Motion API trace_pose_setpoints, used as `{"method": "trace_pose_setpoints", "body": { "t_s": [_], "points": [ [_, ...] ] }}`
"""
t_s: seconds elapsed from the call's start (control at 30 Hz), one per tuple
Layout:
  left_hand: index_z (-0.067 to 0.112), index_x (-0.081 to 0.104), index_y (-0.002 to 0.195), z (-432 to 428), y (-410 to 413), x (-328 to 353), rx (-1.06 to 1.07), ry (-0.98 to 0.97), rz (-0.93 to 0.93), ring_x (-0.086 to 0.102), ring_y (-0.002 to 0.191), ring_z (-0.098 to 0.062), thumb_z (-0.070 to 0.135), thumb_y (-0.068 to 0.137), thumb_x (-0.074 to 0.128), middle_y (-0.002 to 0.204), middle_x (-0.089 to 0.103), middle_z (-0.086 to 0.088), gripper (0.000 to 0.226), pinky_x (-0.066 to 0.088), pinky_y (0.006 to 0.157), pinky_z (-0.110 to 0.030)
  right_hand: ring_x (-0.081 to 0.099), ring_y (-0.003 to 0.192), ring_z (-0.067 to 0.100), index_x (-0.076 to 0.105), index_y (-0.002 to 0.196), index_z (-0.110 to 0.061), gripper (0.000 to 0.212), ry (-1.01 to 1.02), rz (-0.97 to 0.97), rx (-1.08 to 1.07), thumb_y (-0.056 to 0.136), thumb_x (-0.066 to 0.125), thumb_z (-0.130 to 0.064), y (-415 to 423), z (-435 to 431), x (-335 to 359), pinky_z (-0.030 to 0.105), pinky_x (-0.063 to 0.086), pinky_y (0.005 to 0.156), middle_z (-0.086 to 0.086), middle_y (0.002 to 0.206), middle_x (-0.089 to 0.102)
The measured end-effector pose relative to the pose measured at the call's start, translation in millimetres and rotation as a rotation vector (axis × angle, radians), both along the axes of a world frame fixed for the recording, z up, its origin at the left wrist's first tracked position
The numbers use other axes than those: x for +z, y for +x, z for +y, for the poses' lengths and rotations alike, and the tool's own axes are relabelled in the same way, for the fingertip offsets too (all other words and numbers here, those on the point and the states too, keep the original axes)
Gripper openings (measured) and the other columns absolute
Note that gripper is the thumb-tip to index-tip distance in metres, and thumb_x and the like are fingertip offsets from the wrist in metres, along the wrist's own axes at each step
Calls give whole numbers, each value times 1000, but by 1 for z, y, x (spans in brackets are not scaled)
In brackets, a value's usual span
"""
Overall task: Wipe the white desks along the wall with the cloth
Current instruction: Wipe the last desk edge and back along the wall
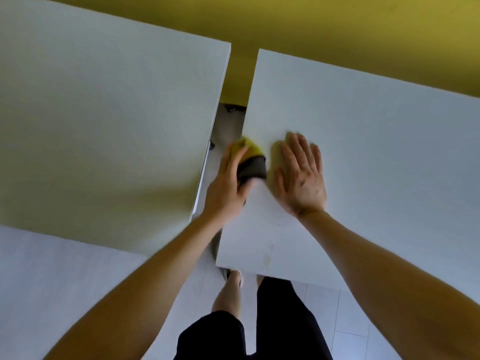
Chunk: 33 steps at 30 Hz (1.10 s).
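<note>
Left hand (228,183) gripped yellow-and-grey cloth (250,162) at right counter's (376,141) left edge, long axis running away toward wall (285,22), yellow end farthest; right hand (301,175) flat, fingers spread, empty.

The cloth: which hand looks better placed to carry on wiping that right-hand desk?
Left. The left hand already grips the cloth at the right desk's left edge, while the right hand lies flat and empty on the top, probably just bracing.
</note>
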State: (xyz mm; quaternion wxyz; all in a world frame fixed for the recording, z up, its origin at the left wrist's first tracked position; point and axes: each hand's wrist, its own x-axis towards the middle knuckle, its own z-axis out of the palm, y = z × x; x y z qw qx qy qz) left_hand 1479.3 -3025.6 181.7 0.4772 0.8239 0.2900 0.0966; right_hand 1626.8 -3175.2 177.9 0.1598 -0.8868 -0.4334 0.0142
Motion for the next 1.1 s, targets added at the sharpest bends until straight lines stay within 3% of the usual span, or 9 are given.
{"method": "trace_pose_setpoints", "body": {
  "t_s": [0.13, 0.23, 0.4, 0.47, 0.57, 0.7, 0.83, 1.0, 1.1],
  "points": [
    [35, 35, 163, 86, 138, -11, 8, 42, -23, 48, 148, -20, 49, 97, 63, 171, 36, 2, 73, 49, 115, -49, 18, 168, 30, 44, 164, -12, 61, 25, 4, -14, 106, 51, -31, -1, -1, -1, 59, 13, 135, 12, 176, 32],
    [27, 38, 165, 81, 137, -16, 43, 47, -42, 46, 150, -20, 40, 100, 67, 170, 39, 0, 72, 45, 119, -48, 20, 167, 31, 46, 163, -10, 61, 38, 9, -4, 106, 54, -30, -1, -3, -2, 61, 16, 134, 13, 176, 33],
    [29, 33, 168, 8, 16, -6, -4, 10, -47, 36, 155, 4, 15, 104, 69, 177, 26, 13, 74, 36, 111, -8, 19, 167, 29, 46, 165, -14, 64, 45, 59, -15, 105, 60, -34, -3, -2, 6, 60, 19, 133, 12, 176, 32],
    [30, 33, 167, 4, 6, -3, -32, 2, -21, 40, 151, 0, 13, 104, 70, 179, 22, 11, 76, 38, 110, -15, 35, 161, 33, 57, 157, -16, 61, 68, 59, -11, 100, 65, -36, 0, 1, 11, 57, 27, 130, 11, 169, 45],
    [27, 35, 167, 49, 75, -4, -47, 8, -33, 43, 151, -18, 22, 103, 70, 176, 29, 7, 72, 41, 112, -30, 60, 128, 41, 72, 129, -17, 38, 103, -10, 3, 96, 65, -35, 47, 21, 15, 53, 43, 112, 10, 135, 66],
    [11, 41, 163, 128, 206, -10, 12, 48, -21, 44, 149, -23, 32, 98, 68, 165, 43, -10, 73, 34, 126, -34, 42, 153, 38, 63, 144, -16, 52, 39, -67, -148, 99, 59, -41, 116, 27, 2, 61, 27, 127, 15, 157, 54],
    [16, 38, 165, 131, 213, -9, -27, 128, -40, 41, 150, -19, 32, 102, 67, 167, 39, -7, 72, 31, 119, -14, 38, 158, 35, 64, 146, -17, 53, 79, -33, -160, 99, 60, -42, 118, 24, -7, 61, 23, 130, 14, 161, 52],
    [44, 24, 167, 73, 92, 2, -123, 200, 178, 60, 135, -35, 32, 106, 67, 178, 23, 16, 76, 58, 98, -51, 38, 158, 35, 64, 146, -19, 56, 70, -14, -164, 95, 63, -44, 119, 27, 0, 60, 22, 130, 13, 160, 52],
    [52, 21, 165, 63, 43, 21, -266, 307, 337, 71, 119, -36, 28, 103, 70, 179, 14, 23, 83, 63, 79, -52, 38, 158, 35, 64, 146, -19, 57, 62, 18, -164, 95, 62, -45, 117, 26, 3, 61, 21, 131, 13, 160, 52]
  ]
}}
